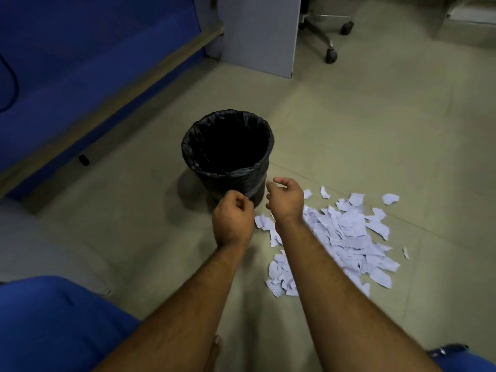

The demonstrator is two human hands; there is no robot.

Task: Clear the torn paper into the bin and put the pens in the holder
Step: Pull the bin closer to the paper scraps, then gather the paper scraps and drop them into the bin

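Note:
A round bin (pixel 243 181) lined with a black bag stands on the floor; its inside looks dark. A heap of torn white paper (pixel 346 237) lies on the floor to the right of the bin. My left hand (pixel 233 218) hovers in front of the bin's lower side with its fingers curled in, and no paper shows in it. Just right of the bin, above the near edge of the paper, my right hand (pixel 285 200) has loosely bent fingers and holds nothing. No pens or holder are in view.
A blue partition (pixel 80 63) with a wooden ledge runs along the left. A grey panel (pixel 263 33) and an office chair base (pixel 327 30) on castors stand behind. My blue-clad knees (pixel 53 326) fill the lower left.

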